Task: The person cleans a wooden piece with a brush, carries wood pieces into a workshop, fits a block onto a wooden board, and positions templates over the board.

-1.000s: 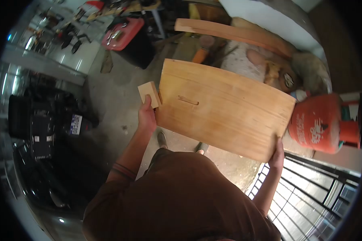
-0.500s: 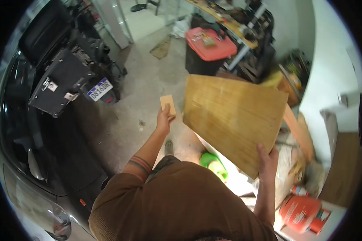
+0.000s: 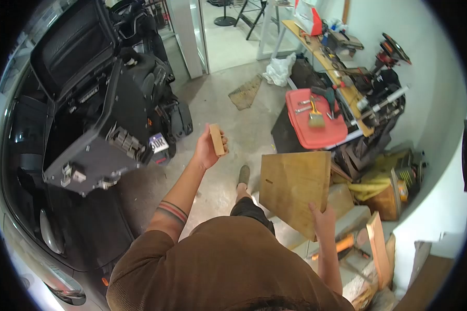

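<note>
In my left hand (image 3: pixel 206 151) is a small tan block (image 3: pixel 216 140), like a sanding block, with my fingers closed round it. My right hand (image 3: pixel 323 213) grips a flat wooden board (image 3: pixel 294 186) by its lower right edge, thumb on the upper face. The board is held out at the right of my body, clear of the block. My foot in a grey-green shoe (image 3: pixel 244 175) shows on the floor between the two hands.
Ahead right stands a black bin with a red lid (image 3: pixel 316 136), bearing a paintbrush (image 3: pixel 316 117) and wrenches. Behind it is a cluttered workbench (image 3: pixel 316 51). At left are a motorcycle's open black case (image 3: pixel 96 150) and a dark car (image 3: pixel 15 207). Wood pieces (image 3: pixel 380 249) lie at right.
The view has swung and moved forward, toward the bin and workbench. The board has tilted and sits lower; the block has turned edge-on. Both stay in my hands.
</note>
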Demonstrator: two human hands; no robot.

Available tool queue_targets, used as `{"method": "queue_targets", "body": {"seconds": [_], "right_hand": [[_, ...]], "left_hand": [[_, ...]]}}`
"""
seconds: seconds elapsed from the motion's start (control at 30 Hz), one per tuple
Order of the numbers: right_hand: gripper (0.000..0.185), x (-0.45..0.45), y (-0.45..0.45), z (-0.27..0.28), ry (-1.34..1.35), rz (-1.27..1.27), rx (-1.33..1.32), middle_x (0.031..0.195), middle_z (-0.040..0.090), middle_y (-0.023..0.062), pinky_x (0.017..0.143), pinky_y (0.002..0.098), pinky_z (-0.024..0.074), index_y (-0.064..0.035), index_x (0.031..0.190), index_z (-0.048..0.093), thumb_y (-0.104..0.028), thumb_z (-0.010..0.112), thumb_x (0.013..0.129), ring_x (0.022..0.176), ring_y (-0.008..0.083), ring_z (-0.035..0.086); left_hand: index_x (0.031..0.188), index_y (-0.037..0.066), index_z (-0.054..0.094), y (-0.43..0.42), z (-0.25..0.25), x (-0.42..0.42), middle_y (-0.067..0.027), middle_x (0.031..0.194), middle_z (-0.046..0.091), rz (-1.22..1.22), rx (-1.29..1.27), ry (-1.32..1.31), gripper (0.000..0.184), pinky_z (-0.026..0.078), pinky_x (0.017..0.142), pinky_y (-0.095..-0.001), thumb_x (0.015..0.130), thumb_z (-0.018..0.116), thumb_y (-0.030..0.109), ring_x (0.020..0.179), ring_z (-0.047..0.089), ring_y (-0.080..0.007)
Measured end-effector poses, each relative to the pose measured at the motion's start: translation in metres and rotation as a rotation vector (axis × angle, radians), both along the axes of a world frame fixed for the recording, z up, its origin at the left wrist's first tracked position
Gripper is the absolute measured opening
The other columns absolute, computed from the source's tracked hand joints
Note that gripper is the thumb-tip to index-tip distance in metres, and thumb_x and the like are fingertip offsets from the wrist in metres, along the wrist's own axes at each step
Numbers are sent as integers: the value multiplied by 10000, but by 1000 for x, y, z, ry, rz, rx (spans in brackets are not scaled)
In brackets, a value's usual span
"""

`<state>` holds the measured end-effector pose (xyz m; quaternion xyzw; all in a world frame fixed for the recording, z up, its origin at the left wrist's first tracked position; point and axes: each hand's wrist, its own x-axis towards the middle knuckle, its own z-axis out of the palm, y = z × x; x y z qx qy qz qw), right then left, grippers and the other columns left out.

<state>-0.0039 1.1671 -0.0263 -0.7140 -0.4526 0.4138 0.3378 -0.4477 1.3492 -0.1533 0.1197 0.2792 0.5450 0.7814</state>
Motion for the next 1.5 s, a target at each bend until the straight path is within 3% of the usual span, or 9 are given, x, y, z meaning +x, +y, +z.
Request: {"method": "queue_targets", "body": {"seconds": [0.07, 0.17, 0.27, 0.4, 0.57, 0.83, 1.17, 1.37, 1.5], "right_hand": [[427, -9, 62, -17, -2, 44, -25, 1119, 816, 160, 917, 406, 573, 63, 1307, 727, -252, 789, 1026, 1001, 235, 745], [403, -19, 178, -27, 5, 157, -4, 1088, 819, 157, 907, 407, 577, 67, 1296, 728, -235, 781, 1033, 991, 231, 753], [387, -45, 279, -5, 26, 231, 6, 1076, 820, 158, 901, 403, 582, 74, 1293, 725, -211, 774, 1035, 990, 232, 763], [384, -73, 415, 16, 53, 303, 74, 1107, 819, 155, 903, 385, 585, 76, 1302, 719, -196, 776, 1036, 1003, 214, 762], [369, -103, 593, 7, 32, 362, 86, 1166, 815, 132, 921, 361, 583, 70, 1320, 715, -166, 775, 1043, 1024, 184, 751], [356, -177, 892, -8, 8, 300, 40, 1152, 825, 138, 941, 376, 583, 68, 1313, 734, -160, 758, 1040, 1043, 187, 750], [388, -239, 1201, 24, -294, 415, 8, 1146, 803, 252, 922, 452, 597, -1, 1283, 757, -243, 810, 984, 1097, 428, 779], [464, -289, 1405, 0, -405, 540, -22, 1165, 802, 248, 949, 495, 589, -22, 1312, 760, -335, 800, 972, 1135, 447, 754], [497, -350, 1551, -19, -336, 632, 32, 1169, 800, 256, 964, 508, 582, -20, 1303, 767, -391, 782, 972, 1137, 463, 747]], "left_hand": [[1206, 81, 664, 66, -4, -17, -73, 922, 650, -191, 215, -252, 704, 507, 690, -378, 1119, 419, 735, 737, 629, -236], [1101, 72, 676, 153, 36, -25, -52, 784, 563, -191, 149, -221, 705, 461, 621, -400, 1130, 398, 719, 607, 535, -224], [1162, 68, 672, 231, 57, -42, -54, 850, 590, -193, 254, -142, 669, 476, 656, -378, 1154, 387, 673, 665, 575, -214], [1387, 59, 622, 316, 96, -51, -72, 1039, 667, 73, 74, 78, 568, 566, 798, -403, 1180, 444, 557, 848, 679, -227], [1562, 64, 525, 439, 82, -91, -79, 1204, 708, 150, 114, 9, 534, 614, 984, -462, 1187, 507, 443, 1041, 734, -251], [1531, 76, 561, 755, 32, -165, -71, 1306, 708, 86, 41, -2, 479, 588, 1052, -473, 1188, 516, 408, 1181, 723, -256], [1556, 130, 541, 1116, 157, -203, -52, 1414, 678, 232, 67, 261, 431, 543, 1136, -486, 1150, 600, 262, 1326, 654, -238], [1507, 142, 565, 1254, 111, -256, -67, 1400, 672, 350, 76, 123, 425, 517, 1154, -517, 1102, 545, 271, 1323, 641, -271], [1225, 125, 653, 1322, 91, -294, -121, 1050, 707, 397, -139, 52, 264, 580, 857, -495, 1069, 525, 295, 894, 698, -295]]}}
